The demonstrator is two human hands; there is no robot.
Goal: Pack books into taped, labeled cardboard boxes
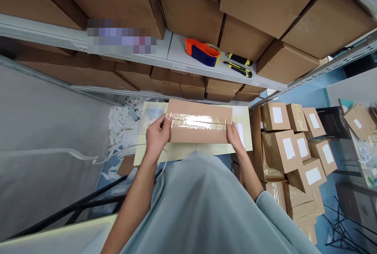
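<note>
A flat-looking rectangular cardboard box lies over a pale yellow work surface, with shiny clear tape along the seam across its middle. My left hand grips its left end, the thumb resting on top by the tape. At the right end my right hand is closed round the edge, thumb near the tape's end. The fingers beneath the box are hidden. A white roll lies on the surface just beyond my right hand.
Ahead, a shelf holds large cartons, an orange and blue tape dispenser and two yellow-black cutters. Labelled boxes are piled on the right. White scraps lie at the left, near a grey wall.
</note>
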